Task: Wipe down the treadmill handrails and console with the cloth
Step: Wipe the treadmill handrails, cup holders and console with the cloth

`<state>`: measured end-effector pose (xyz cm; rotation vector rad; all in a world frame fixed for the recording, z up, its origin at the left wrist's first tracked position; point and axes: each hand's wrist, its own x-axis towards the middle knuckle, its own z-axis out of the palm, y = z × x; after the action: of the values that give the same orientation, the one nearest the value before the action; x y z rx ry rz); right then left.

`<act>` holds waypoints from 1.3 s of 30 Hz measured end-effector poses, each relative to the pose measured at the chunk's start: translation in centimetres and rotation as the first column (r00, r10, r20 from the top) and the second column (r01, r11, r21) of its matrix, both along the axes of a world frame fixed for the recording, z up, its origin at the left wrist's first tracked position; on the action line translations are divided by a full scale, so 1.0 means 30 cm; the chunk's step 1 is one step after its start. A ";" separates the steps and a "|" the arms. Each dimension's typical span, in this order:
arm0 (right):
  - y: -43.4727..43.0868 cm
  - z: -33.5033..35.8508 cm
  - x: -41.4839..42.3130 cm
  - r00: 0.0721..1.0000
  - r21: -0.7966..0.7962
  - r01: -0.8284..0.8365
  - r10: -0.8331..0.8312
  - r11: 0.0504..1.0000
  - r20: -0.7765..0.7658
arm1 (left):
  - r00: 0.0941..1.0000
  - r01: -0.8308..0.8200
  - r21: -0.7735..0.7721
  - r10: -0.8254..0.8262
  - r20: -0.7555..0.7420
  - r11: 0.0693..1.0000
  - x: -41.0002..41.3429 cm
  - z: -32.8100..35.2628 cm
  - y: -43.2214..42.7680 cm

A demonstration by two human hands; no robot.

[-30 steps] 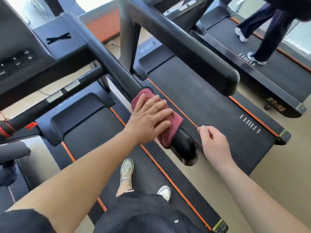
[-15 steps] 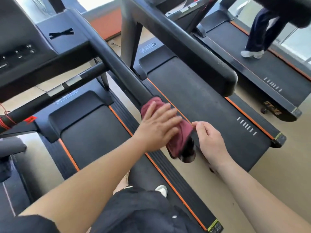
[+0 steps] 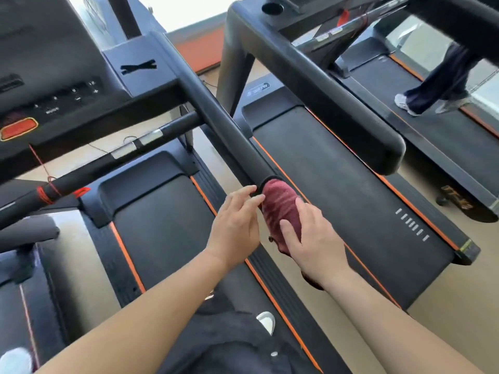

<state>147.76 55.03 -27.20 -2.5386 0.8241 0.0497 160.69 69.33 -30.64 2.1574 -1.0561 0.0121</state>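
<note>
A dark red cloth is bunched over the near end of the black right handrail of my treadmill. My right hand grips the cloth from the right, with its fingers laid across the fabric. A tail of the cloth hangs down under that wrist. My left hand is just left of the rail end, fingers straight, fingertips touching the edge of the cloth. The console, with buttons and a red stop key, is at the upper left.
A front crossbar with metal grip plates runs below the console. The neighbouring treadmill's thick handrail lies close on the right. Farther right, a person's legs are on a third treadmill. My shoe is on the belt.
The cloth slid down the handrail to its end cap. My right hand came in and took hold of it, while my left hand lifted off the cloth and now touches only its edge.
</note>
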 end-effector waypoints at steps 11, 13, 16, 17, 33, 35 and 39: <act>0.033 -0.017 0.421 0.980 -0.310 -0.017 -0.046 0.951 -0.194 | 0.853 -0.160 0.307 0.288 -0.435 0.938 0.384 0.081 0.028; 0.035 -0.016 0.513 0.981 -0.318 -0.029 -0.035 0.948 -0.192 | 0.831 -0.148 0.322 0.294 -0.472 0.935 0.458 0.093 0.030; 0.038 -0.003 0.660 0.982 -0.310 -0.043 -0.017 0.950 -0.187 | 0.815 -0.158 0.316 0.304 -0.493 0.936 0.566 0.106 0.032; 0.040 0.000 0.710 0.983 -0.308 -0.042 -0.016 0.950 -0.183 | 0.814 -0.168 0.309 0.309 -0.493 0.936 0.601 0.112 0.032; 0.041 -0.003 1.278 0.998 -0.278 -0.055 0.052 0.959 -0.020 | 0.744 -0.138 0.387 0.353 -0.568 0.912 0.731 0.134 0.165; 0.034 0.003 1.253 0.996 -0.259 -0.088 0.084 0.962 -0.026 | 0.742 -0.156 0.376 0.360 -0.566 0.913 0.677 0.138 0.170; 0.009 0.010 1.066 0.974 -0.245 -0.224 0.220 0.943 -0.047 | 0.727 -0.178 0.352 0.364 -0.583 0.919 0.520 0.136 0.155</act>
<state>179.73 55.30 -26.90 -2.8634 0.5769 0.0451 176.28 73.97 -26.57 2.2760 -0.3397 -0.7301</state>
